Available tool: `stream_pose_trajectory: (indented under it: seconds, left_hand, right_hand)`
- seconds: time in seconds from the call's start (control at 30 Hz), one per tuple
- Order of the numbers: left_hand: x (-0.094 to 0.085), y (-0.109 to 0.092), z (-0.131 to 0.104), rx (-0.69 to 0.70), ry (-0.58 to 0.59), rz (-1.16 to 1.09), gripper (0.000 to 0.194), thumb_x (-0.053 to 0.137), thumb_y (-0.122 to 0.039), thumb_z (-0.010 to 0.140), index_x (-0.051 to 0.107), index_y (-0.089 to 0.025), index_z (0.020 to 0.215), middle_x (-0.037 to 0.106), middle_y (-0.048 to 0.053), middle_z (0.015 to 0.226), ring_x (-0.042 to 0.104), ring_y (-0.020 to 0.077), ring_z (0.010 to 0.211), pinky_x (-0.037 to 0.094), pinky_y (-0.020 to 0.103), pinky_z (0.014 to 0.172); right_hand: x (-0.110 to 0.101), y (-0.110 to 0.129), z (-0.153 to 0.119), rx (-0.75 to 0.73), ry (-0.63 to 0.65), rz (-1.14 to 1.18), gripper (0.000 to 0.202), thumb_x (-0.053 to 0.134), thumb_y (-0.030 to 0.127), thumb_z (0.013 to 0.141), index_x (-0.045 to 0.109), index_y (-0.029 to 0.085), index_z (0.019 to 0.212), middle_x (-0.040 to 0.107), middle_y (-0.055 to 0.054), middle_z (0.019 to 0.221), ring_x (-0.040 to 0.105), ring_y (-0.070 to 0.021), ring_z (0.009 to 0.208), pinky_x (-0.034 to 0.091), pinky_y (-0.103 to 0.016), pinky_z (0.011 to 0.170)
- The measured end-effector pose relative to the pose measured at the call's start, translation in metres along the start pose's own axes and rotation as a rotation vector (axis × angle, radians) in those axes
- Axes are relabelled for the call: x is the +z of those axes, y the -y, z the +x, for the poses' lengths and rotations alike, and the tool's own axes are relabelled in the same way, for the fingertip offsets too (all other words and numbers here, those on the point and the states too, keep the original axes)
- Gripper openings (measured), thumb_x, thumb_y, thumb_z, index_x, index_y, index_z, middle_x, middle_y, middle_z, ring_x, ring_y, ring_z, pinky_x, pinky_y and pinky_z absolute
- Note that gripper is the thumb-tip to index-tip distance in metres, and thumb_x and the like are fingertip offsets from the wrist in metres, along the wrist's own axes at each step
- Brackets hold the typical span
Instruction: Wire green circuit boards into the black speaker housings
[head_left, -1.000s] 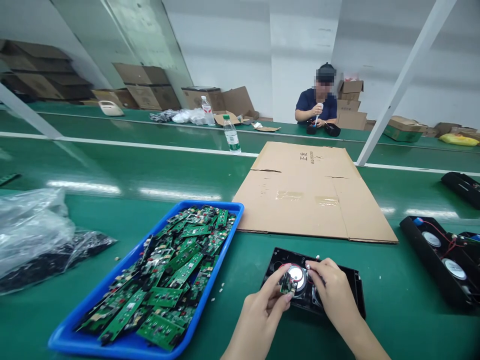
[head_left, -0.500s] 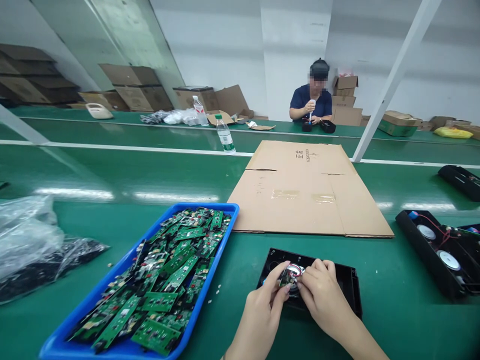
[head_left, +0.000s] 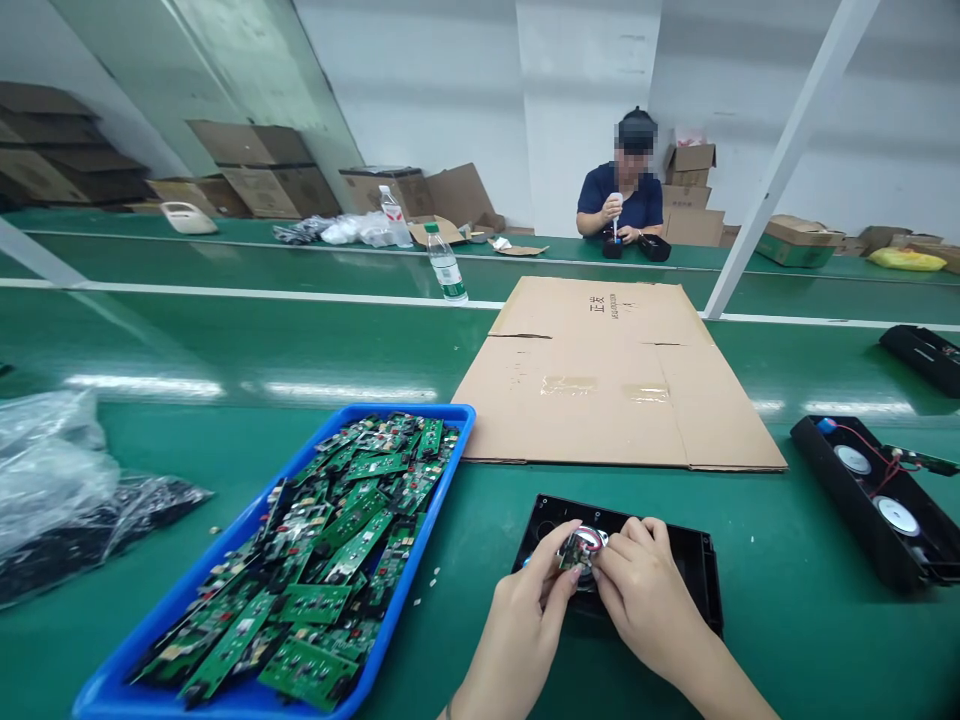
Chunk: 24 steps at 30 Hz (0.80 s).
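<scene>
My left hand [head_left: 529,610] pinches a small circuit board [head_left: 571,552] between thumb and fingertips. My right hand [head_left: 643,580] is closed at the right side of that board, its fingertips pressed together; what they grip is too small to make out. Red and white wires [head_left: 595,537] curl beside the fingers. Under both hands lies an open black speaker housing [head_left: 694,565], partly covered by them. To the left, a blue tray [head_left: 420,530] holds a heap of green circuit boards [head_left: 360,545].
Beyond the housing lies a flat cardboard sheet [head_left: 607,425]. On the right sit another open speaker housing [head_left: 874,480] with wires and a black case [head_left: 922,355]. A plastic bag [head_left: 60,480] is at left, a water bottle [head_left: 447,265] further back. Across the bench, a person [head_left: 621,200] holds a tool.
The view has shifted slightly. Both my hands stay almost in place at the board. At the right edge, the board wired to the other housing now shows more fully.
</scene>
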<state>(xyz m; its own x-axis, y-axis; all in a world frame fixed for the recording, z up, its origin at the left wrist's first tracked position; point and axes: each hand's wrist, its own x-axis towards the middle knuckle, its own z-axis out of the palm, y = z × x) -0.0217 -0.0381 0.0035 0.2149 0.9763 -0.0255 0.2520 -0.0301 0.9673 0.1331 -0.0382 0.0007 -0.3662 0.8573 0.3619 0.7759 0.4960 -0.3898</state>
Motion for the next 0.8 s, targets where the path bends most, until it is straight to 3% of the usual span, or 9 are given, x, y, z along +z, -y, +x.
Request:
stream_pose_trajectory:
  seconds: [0.23,0.47,0.53,0.63,0.8]
  left_hand:
    - [-0.004,0.000,0.000,0.154,0.042,0.133,0.031,0.041,-0.017,0.089,0.057,-0.025,0.114,0.070,0.002,0.099,0.067,0.0181,0.086,0.049,0.021,0.075]
    - [-0.014,-0.012,0.003,0.156,0.110,0.080,0.028,0.044,-0.017,0.088,0.061,-0.026,0.109,0.071,0.002,0.099,0.068,0.0200,0.080,0.052,0.024,0.075]
    - [-0.014,-0.012,0.004,0.156,0.111,0.072,0.028,0.045,-0.016,0.087,0.062,-0.026,0.107,0.071,0.002,0.093,0.068,0.0203,0.079,0.053,0.025,0.075]
    - [-0.013,-0.010,0.004,0.172,0.117,0.064,0.027,0.044,-0.016,0.088,0.063,-0.025,0.104,0.071,0.002,0.091,0.067,0.0200,0.079,0.052,0.025,0.078]
    - [-0.009,-0.003,0.003,0.197,0.125,0.059,0.032,0.042,-0.013,0.088,0.062,-0.026,0.109,0.070,0.002,0.101,0.067,0.0181,0.080,0.051,0.023,0.077]
  right_hand:
    - [0.006,-0.006,0.000,-0.046,-0.057,0.019,0.023,0.039,0.012,0.093,0.054,0.018,0.075,0.056,0.000,0.066,0.041,-0.0147,0.066,0.032,-0.033,0.072]
    - [0.010,-0.010,-0.004,0.156,0.003,0.113,0.012,0.056,0.021,0.087,0.052,0.021,0.076,0.055,0.002,0.068,0.050,-0.0145,0.065,0.043,-0.031,0.071]
    - [0.010,-0.012,-0.005,0.185,-0.007,0.120,0.004,0.059,0.021,0.085,0.055,0.021,0.085,0.056,0.001,0.070,0.052,-0.0164,0.069,0.044,-0.031,0.069]
    - [0.008,-0.012,-0.004,0.169,0.009,0.155,0.018,0.058,0.018,0.085,0.056,0.022,0.103,0.059,0.001,0.074,0.053,-0.0168,0.072,0.044,-0.035,0.076]
    - [0.001,-0.009,-0.001,0.148,0.076,0.226,0.010,0.056,0.011,0.085,0.059,0.020,0.084,0.058,0.001,0.074,0.050,-0.0151,0.070,0.040,-0.038,0.080]
